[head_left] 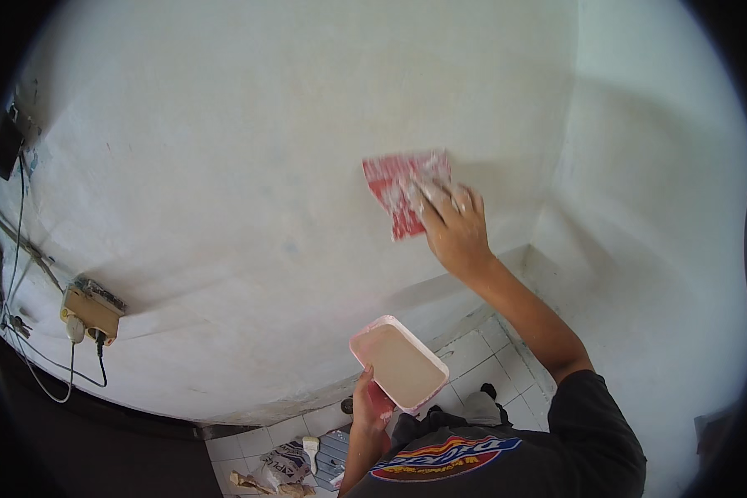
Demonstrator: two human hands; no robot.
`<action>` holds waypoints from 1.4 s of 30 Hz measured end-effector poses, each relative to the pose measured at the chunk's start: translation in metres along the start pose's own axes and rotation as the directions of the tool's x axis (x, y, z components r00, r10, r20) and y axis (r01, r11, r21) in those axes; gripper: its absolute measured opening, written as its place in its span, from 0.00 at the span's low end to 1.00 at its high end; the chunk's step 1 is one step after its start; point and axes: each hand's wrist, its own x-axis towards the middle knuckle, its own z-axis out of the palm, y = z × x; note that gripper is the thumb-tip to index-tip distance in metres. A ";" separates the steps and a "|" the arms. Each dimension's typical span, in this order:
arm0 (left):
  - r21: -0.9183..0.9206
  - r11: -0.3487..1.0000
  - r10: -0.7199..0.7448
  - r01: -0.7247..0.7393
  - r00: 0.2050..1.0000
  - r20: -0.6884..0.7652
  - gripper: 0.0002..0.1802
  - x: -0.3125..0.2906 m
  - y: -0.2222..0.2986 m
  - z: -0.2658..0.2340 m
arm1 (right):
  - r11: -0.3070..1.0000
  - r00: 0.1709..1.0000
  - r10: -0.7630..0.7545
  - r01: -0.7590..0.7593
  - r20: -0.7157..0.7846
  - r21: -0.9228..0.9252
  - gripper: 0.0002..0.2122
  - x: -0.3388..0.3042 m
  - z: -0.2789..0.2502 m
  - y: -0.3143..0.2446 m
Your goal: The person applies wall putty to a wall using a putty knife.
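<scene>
Pale paste in pink tray point(399, 363)
</scene>
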 end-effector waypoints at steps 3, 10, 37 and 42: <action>-0.005 1.000 0.003 -0.003 1.000 -0.003 0.31 -0.002 0.002 0.002 | 1.000 0.998 -0.008 0.008 0.060 0.016 0.19 0.005 -0.024 0.008; -0.006 1.000 0.006 -0.006 1.000 0.016 0.31 0.000 0.000 0.006 | 0.989 0.978 0.115 -0.129 -0.173 -0.068 0.17 0.098 -0.038 0.040; -0.022 1.000 0.006 -0.005 1.000 0.025 0.31 -0.001 0.001 0.007 | 0.995 0.995 0.090 -0.087 -0.039 0.055 0.18 0.090 -0.058 0.056; -0.020 0.999 0.026 -0.026 0.999 0.025 0.32 -0.002 0.002 0.012 | 0.998 0.998 -0.057 0.055 -0.031 -0.037 0.17 0.075 -0.037 0.018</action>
